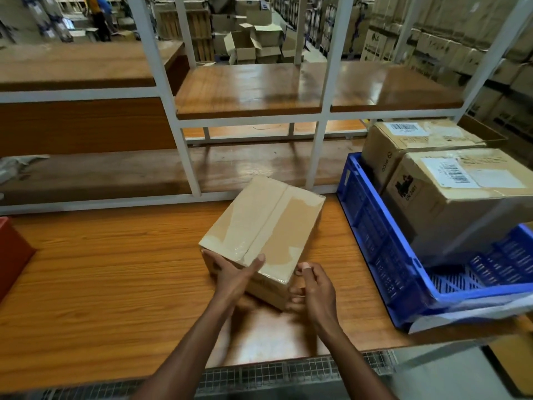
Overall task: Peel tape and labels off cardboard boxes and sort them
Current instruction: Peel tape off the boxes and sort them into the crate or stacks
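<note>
Cardboard box [264, 226] sits on the wooden table [101, 269], about centre, turned at an angle w/ one corner toward the person. Clear tape [245, 223] covers much of its top along the flap seam; a torn patch of bare cardboard shows on the right half.

Left hand [233, 274] grips the near left corner of the box: fingers curled round the side, thumb up on the top edge by the tape end. Right hand [313, 287] is at the near right corner, fingers curled against the side face, thumb raised at the top edge; whether it pinches tape there can't be told.

Blue crate [383, 255] stands just right of the box, on the same table, apart from it. Two bigger boxes sit in it: front one [461, 209] w/ a white barcode label [450, 172], back one [415, 145] also labelled. White plastic sheet [473, 313] hangs over the crate's near rim.

Red bin [13, 252] at the table's left edge, well apart from the box. White metal rack [184, 145] w/ wooden shelves stands behind the table. Stacked cartons fill the blurred background.
</note>
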The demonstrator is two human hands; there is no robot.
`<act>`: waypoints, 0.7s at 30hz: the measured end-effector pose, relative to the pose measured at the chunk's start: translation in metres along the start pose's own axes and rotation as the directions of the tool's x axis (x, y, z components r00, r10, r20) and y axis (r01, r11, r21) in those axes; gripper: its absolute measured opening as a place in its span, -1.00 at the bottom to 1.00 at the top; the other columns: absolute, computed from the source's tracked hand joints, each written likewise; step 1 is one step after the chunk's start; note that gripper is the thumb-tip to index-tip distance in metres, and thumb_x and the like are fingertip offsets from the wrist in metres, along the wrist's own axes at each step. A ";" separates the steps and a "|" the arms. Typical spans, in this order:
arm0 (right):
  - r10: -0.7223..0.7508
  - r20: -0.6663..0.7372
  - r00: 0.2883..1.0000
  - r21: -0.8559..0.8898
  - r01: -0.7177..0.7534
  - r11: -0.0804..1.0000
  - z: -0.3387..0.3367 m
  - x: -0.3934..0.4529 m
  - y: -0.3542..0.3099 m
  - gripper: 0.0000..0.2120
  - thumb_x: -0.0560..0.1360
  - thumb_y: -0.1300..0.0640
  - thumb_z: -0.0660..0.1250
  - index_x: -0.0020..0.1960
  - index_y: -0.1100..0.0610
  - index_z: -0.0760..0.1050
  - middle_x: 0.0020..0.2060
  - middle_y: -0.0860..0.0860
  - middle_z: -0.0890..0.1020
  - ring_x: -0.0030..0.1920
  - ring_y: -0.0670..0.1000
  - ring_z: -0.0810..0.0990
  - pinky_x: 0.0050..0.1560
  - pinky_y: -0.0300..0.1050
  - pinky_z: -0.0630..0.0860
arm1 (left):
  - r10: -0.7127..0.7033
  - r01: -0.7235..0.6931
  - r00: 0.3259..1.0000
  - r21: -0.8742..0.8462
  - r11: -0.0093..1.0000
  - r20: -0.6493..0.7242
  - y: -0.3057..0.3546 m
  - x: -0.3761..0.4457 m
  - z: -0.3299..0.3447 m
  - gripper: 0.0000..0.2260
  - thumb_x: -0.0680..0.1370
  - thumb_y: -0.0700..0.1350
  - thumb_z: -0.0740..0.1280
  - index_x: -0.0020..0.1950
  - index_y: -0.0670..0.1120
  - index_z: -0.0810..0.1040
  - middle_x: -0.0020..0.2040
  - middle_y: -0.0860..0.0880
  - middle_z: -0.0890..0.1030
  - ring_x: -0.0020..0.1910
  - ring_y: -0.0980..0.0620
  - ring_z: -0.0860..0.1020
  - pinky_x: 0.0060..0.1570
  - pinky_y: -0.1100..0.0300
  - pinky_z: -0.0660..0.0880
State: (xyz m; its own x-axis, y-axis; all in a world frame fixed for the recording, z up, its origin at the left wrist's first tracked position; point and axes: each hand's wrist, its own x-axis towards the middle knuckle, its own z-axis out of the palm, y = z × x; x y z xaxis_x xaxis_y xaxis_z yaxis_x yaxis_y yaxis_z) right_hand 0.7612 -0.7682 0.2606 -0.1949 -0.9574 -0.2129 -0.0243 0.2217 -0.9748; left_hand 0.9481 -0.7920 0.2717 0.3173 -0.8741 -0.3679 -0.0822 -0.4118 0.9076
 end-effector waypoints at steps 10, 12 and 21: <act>-0.018 -0.207 0.978 -0.038 0.010 0.999 -0.046 0.045 -0.016 -0.78 0.71 -0.02 0.21 0.13 -0.01 0.62 0.01 0.02 0.68 -0.13 0.06 0.67 -0.21 -0.04 0.57 | -0.005 0.004 0.984 0.002 1.000 0.176 0.028 0.067 -0.043 0.00 0.39 -0.01 0.60 0.63 0.30 0.02 0.48 0.00 0.49 0.29 -0.13 0.58 0.22 -0.25 0.57; -0.045 -0.236 0.971 -0.052 0.034 0.998 -0.056 0.053 -0.020 -0.84 0.69 -0.01 0.27 0.11 -0.02 0.61 -0.02 0.02 0.67 -0.08 0.09 0.67 -0.15 0.02 0.59 | -0.001 -0.009 0.980 0.046 0.999 0.199 0.030 0.077 -0.048 -0.14 0.38 0.01 0.57 0.58 0.25 0.19 0.40 0.01 0.56 0.23 -0.11 0.62 0.14 -0.18 0.61; -0.067 -0.207 0.976 -0.205 0.024 0.978 -0.078 0.075 -0.029 -0.68 0.64 -0.07 0.33 0.37 -0.08 0.46 0.33 -0.08 0.44 0.26 -0.02 0.47 0.21 0.03 0.48 | -0.028 -0.006 0.957 0.117 0.993 0.290 0.038 0.102 -0.057 -0.26 0.52 -0.14 0.49 0.59 0.22 0.23 0.33 0.01 0.61 0.20 -0.12 0.64 0.13 -0.13 0.63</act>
State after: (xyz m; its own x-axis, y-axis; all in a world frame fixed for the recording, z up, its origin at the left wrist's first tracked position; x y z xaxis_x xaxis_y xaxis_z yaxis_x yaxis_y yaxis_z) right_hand 0.6712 -0.8321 0.2778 -0.3911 -0.9113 -0.1289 -0.2294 0.2322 -0.9452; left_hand 1.0312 -0.8821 0.2804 0.0321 -0.8993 -0.4361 -0.1947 -0.4336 0.8798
